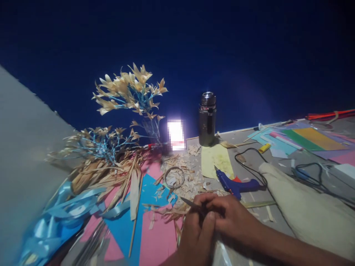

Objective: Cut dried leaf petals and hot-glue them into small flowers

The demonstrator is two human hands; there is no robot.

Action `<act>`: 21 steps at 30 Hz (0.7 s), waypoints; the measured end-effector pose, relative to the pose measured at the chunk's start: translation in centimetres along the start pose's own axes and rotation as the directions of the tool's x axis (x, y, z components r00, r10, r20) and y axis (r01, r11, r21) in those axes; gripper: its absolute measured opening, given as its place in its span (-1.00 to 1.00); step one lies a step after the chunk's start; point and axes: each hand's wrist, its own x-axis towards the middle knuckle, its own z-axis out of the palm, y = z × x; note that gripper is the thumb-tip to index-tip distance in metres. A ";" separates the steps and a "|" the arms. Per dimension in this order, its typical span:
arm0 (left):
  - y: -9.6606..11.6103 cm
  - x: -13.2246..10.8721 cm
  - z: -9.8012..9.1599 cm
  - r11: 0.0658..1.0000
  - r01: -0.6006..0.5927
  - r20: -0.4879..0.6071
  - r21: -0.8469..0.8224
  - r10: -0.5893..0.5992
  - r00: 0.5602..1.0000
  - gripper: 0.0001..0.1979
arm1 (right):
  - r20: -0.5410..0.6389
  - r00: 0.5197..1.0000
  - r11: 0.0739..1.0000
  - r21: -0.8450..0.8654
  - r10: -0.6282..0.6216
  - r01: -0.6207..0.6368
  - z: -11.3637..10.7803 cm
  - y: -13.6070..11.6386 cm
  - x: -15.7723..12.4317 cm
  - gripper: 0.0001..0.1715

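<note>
My left hand point(197, 229) and my right hand point(223, 212) meet low in the middle, both with fingers curled closed. A dark pointed blade point(189, 202) sticks out to the left from between them; its other end is hidden, and I cannot tell which hand grips it. Whatever else the fingers pinch is covered. Pale husk scraps point(191, 179) lie just beyond my hands, with a ring-shaped roll point(174, 177) among them. Near my right hand rests a blue glue gun point(235, 184), its nozzle towards the upper left, partly over a yellow sheet point(217, 157).
Husk flowers on blue stems point(130, 88) rise at the left, above dried husks point(91, 173) and light-blue ribbon point(69, 210). Pink and blue paper point(155, 236) lies in front. A dark flask point(207, 120) stands behind; a pale cloth point(307, 207), cables and coloured sheets point(313, 138) are at right.
</note>
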 end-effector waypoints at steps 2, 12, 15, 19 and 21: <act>-0.3 0.0 0.0 1.000 -0.029 -0.017 -0.004 0.029 0.999 -0.64 | -0.032 0.999 0.999 0.031 -0.041 0.042 -0.1 -0.2 -0.1 -0.70; 1.0 0.2 0.1 0.999 -0.006 -0.083 0.053 0.010 0.996 -0.52 | -0.111 0.988 0.933 0.354 0.109 -0.063 -0.9 0.5 0.2 -0.70; 2.5 2.1 -2.2 0.933 0.056 -0.088 0.356 -0.026 0.996 -0.73 | -0.148 0.967 0.861 0.498 0.206 -0.107 -1.7 0.0 0.5 -0.51; 2.6 4.9 -6.8 0.563 -0.061 -0.059 0.824 0.192 0.980 -0.91 | -0.158 0.957 0.857 0.498 0.244 -0.136 -2.0 -0.6 0.7 -0.49; 1.7 5.8 -8.7 0.457 -0.057 -0.046 0.888 0.211 0.977 -0.83 | -0.129 0.956 0.849 0.501 0.263 -0.166 -1.7 -0.7 0.6 -0.49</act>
